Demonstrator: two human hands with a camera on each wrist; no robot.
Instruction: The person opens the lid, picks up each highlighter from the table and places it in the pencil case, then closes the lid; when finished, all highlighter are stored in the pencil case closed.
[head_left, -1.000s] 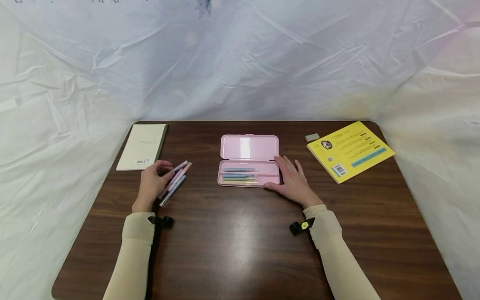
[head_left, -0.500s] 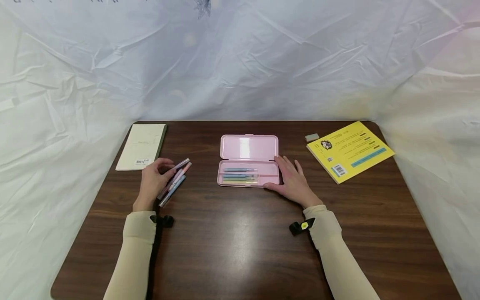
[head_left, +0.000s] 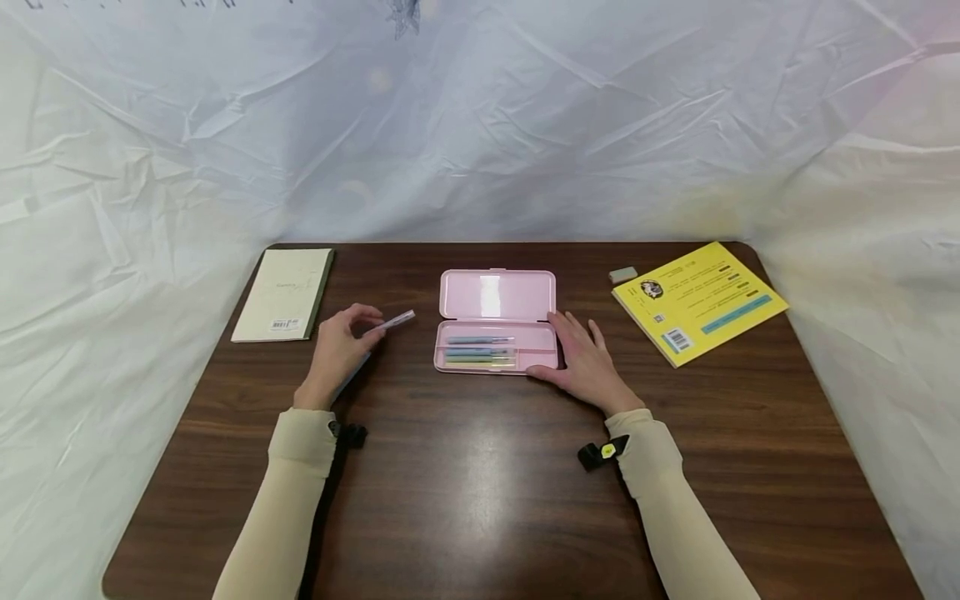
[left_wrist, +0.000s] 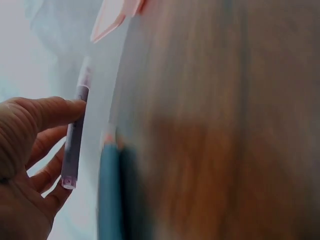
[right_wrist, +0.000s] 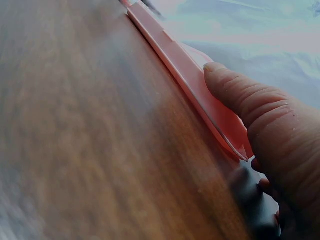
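My left hand pinches a slim pen between thumb and fingers, raised off the table to the left of the pink pencil case. In the left wrist view this pen has a dark purple body and a paler, clear end. Below that hand lies a blue pen, blurred; the hand mostly hides the other pens there in the head view. The pencil case lies with its lid back, and several pens rest inside. My right hand holds its right end, thumb at the near wall.
A cream notebook lies at the back left of the dark wooden table. At the back right are a yellow book and a small eraser beside it. Pale cloth hangs behind the table.
My left hand has lifted the pen from the loose pile and carried it to the right, towards the pencil case. The right hand and the case have stayed in place.
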